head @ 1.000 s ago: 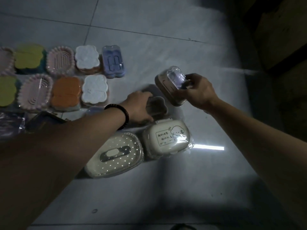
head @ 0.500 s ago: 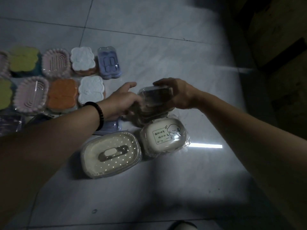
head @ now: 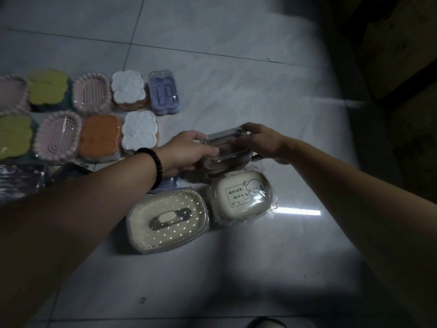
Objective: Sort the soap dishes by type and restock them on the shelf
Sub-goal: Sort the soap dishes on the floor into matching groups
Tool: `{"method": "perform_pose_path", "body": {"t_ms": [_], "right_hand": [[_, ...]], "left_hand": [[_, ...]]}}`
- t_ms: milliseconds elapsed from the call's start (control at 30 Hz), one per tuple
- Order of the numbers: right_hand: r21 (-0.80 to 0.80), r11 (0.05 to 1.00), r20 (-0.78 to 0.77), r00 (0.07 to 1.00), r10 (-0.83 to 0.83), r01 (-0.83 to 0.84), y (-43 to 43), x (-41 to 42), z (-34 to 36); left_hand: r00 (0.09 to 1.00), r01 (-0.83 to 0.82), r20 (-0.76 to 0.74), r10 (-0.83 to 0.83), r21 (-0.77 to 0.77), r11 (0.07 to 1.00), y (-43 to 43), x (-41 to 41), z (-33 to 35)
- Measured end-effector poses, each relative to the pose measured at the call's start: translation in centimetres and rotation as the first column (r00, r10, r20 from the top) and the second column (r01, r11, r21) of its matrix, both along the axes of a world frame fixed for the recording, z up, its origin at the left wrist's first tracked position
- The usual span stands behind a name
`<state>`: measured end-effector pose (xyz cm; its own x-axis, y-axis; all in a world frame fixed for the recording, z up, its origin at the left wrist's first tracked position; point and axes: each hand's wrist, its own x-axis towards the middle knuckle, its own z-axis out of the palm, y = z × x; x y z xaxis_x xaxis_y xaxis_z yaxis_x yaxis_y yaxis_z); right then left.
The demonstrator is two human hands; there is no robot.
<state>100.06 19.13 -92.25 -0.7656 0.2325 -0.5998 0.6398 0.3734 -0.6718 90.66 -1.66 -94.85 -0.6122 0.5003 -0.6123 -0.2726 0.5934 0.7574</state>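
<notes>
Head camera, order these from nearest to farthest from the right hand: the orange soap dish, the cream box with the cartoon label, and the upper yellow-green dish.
1. Nearest, the cream box with the cartoon label, just below the right hand, which grips the clear-lidded soap box.
2. Next, the orange soap dish, left, near row.
3. Farthest, the upper yellow-green dish, far left, back row.

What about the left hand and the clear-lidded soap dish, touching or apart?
Touching. The head view shows the left hand with its fingers curled over the left edge of the clear-lidded soap dish, no gap between them.
</notes>
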Motion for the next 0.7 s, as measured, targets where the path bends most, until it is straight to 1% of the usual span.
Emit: {"method": "perform_pose_path", "body": {"t_ms": [167,300,400,500,567,633,700], "right_hand": [[0.024,1.0,0.024,1.0,-0.007,0.007,-0.4,-0.1,0.4],[0.058,0.998,0.042,0.999,0.017,-0.019,-0.5,-0.3,0.4],[0.179,0.98,0.042,0.995,0.085,-0.091,-1.0,-0.9,1.3],[0.346,0.935,-0.092,0.989,0.119,-0.081,-2.4,-2.5,3.1],[0.45,0.888,-0.172,0.966,0.192,-0.096,-3.9,-3.9,4.2],[0.485,0.861,-0.203,0.937,0.285,-0.157,-5.8,-4.9,4.9],[0.505,0.819,-0.184,0.893,0.41,-0.272,-8.2,-5.7,5.0]], "left_hand": [[0.992,0.086,-0.09,-0.091,-0.055,0.995,-0.4,0.0,0.0],[0.989,0.109,-0.097,-0.113,-0.043,0.993,-0.6,-0.1,-0.3],[0.965,0.188,-0.173,-0.198,-0.075,0.979,-0.8,-0.5,0.5],[0.918,0.233,-0.296,-0.263,-0.133,0.963,-1.7,-1.6,2.5],[0.89,0.241,-0.361,-0.278,-0.144,0.96,-2.9,-2.8,3.9],[0.812,0.278,-0.458,-0.361,-0.239,0.93,-4.8,-3.8,4.7],[0.719,0.319,-0.511,-0.471,-0.359,0.877,-7.0,-4.6,4.9]]}}
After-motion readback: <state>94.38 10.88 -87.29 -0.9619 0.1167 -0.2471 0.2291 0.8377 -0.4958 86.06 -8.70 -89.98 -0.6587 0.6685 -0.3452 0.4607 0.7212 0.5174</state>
